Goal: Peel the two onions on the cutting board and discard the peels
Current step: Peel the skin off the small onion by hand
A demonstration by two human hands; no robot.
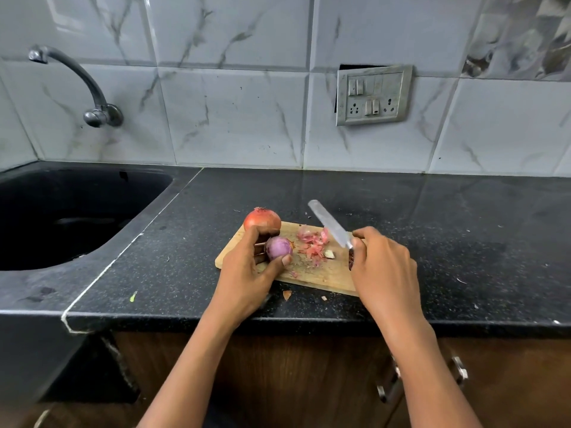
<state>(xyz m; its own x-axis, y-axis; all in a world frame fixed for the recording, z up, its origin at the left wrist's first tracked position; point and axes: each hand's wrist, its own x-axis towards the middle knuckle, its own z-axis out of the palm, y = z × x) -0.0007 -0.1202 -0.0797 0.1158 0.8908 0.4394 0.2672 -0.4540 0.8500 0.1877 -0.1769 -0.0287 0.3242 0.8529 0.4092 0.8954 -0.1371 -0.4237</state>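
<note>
A wooden cutting board lies on the black counter. My left hand grips a peeled purple onion over the board's left part. Behind it, at the board's far left corner, sits an unpeeled reddish-brown onion. A heap of pink onion peels lies in the middle of the board. My right hand holds a knife by its handle over the board's right end. The blade points up and to the left, above the peels.
A black sink with a wall tap is set into the counter at the left. Small peel scraps lie on the counter in front of the board. A switch and socket plate hangs on the tiled wall.
</note>
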